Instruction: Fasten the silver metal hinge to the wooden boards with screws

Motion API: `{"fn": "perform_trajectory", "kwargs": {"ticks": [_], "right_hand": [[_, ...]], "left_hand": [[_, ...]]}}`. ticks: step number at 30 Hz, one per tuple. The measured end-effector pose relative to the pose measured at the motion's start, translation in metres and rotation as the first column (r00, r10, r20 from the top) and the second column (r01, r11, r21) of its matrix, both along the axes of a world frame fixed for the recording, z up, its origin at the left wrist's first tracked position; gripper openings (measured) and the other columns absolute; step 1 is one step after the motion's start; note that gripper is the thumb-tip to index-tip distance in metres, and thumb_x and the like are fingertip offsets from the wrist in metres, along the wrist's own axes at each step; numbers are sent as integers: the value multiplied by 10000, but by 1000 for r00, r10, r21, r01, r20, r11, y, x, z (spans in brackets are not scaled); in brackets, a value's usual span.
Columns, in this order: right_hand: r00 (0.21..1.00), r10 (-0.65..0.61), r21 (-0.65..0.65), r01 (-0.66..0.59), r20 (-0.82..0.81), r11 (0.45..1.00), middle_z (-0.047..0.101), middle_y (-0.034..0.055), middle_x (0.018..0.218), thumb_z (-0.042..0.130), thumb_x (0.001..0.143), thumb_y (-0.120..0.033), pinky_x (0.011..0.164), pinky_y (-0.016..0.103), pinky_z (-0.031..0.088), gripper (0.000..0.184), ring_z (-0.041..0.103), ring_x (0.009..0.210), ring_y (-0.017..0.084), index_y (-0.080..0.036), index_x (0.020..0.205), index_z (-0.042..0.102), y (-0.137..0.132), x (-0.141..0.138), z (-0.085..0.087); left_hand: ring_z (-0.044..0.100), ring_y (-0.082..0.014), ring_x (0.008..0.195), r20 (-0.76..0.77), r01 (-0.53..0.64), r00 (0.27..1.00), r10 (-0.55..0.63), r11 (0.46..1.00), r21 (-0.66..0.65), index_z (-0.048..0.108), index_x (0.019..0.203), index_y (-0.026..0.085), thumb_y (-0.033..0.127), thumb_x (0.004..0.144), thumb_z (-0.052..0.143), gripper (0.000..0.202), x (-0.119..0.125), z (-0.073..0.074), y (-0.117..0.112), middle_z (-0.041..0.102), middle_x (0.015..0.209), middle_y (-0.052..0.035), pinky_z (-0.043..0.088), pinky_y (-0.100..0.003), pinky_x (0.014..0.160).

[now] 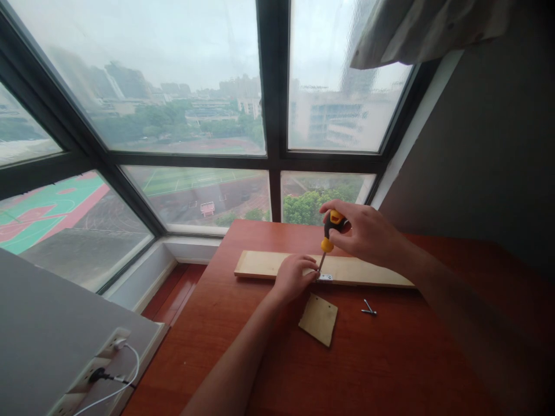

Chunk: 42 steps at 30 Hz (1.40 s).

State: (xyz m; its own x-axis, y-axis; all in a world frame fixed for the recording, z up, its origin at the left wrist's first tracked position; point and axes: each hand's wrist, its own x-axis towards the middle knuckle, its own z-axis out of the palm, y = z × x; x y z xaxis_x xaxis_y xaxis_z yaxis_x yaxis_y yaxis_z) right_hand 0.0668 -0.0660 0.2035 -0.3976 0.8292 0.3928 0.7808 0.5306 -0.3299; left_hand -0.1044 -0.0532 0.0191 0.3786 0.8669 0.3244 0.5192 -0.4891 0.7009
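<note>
My right hand (366,228) is wrapped around the black and yellow handle of a screwdriver (327,245), held tilted with its shaft pointing down. Its tip meets the front edge area of a long pale wooden board (260,264), beside a small metal bracket (325,278). My left hand (295,276) rests on the board, thumb and fingers pinched together at the screwdriver's tip. What those fingers grip is hidden. In front of the board lies a small square wooden piece (319,321) with holes near one edge. Several loose screws (369,310) lie to its right.
Everything rests on a reddish-brown wooden table (208,346). Large dark-framed windows (274,115) stand behind it. At lower left, wall sockets (89,372) hold a white cable (137,370) and a black plug (99,374). A light-coloured cloth (416,34) hangs at upper right.
</note>
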Motion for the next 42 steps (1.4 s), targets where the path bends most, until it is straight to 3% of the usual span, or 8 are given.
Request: {"fn": "perform_trajectory", "kwargs": {"ticks": [10, 18, 22, 25, 28, 31, 36, 42], "right_hand": [[998, -31, 48, 34, -53, 998, 662, 0, 853, 574, 779, -276, 618, 272, 430, 303, 581, 632, 138, -229, 1077, 598, 3, 6, 1], [931, -235, 71, 264, -281, 962, 594, -9, 651, 605, 798, -452, 516, 265, 419, 268, 560, 546, 147, -215, 921, 596, 5, 32, -3], [698, -298, -185, 235, -651, 954, 595, -18, 619, 686, 742, -485, 493, 254, 480, 328, 587, 531, 146, -215, 903, 592, 6, 62, -32], [281, -379, -354, 136, -882, 925, 627, -22, 719, 788, 652, -414, 501, 220, 513, 347, 601, 572, 121, -208, 857, 597, 1, 86, -65], [156, -440, -435, 68, -884, 898, 623, -17, 710, 747, 694, -415, 504, 199, 524, 294, 620, 604, 118, -195, 806, 587, -9, 104, -100], [-52, -538, -533, -92, -841, 841, 635, -4, 720, 780, 663, -355, 445, 159, 480, 298, 607, 573, 99, -173, 843, 629, -19, 112, -130], [-131, -576, -561, -134, -807, 817, 623, -22, 715, 790, 666, -364, 421, 156, 474, 287, 581, 552, 86, -186, 824, 631, -27, 105, -158], [-121, -600, -582, -157, -791, 798, 628, -17, 711, 785, 681, -356, 419, 145, 470, 269, 580, 552, 83, -178, 823, 642, -29, 99, -162]], "left_hand": [[668, -183, 926, 102, -14, 995, 22, 997, -76, 745, 802, 226, 294, 774, 695, 89, -1, 2, 1, 727, 1000, -25, 479, -281, 886], [654, -189, 933, 107, -54, 992, 62, 995, -81, 709, 824, 210, 248, 793, 661, 69, 1, 11, -6, 716, 994, -31, 480, -309, 895], [638, -195, 953, 64, -70, 996, 69, 998, 10, 697, 833, 218, 223, 814, 627, 73, 6, 18, -13, 694, 1046, -43, 480, -317, 890], [630, -187, 926, -29, -9, 1000, 11, 998, 67, 689, 858, 221, 211, 842, 583, 107, 15, 24, -21, 686, 993, -45, 485, -292, 847], [622, -172, 845, -167, 71, 984, -56, 994, 88, 677, 898, 217, 220, 883, 521, 157, 29, 28, -32, 679, 919, -46, 479, -263, 761], [621, -172, 811, -313, 188, 938, -151, 978, 94, 672, 914, 226, 249, 894, 510, 165, 48, 27, -43, 677, 885, -38, 466, -260, 726], [625, -194, 797, -498, 305, 833, -241, 951, 51, 655, 838, 196, 244, 892, 500, 171, 72, 25, -57, 659, 820, -50, 470, -283, 723], [622, -221, 805, -562, 263, 792, -238, 964, -38, 645, 831, 178, 199, 865, 521, 130, 87, 25, -57, 644, 832, -68, 484, -311, 719]]}}
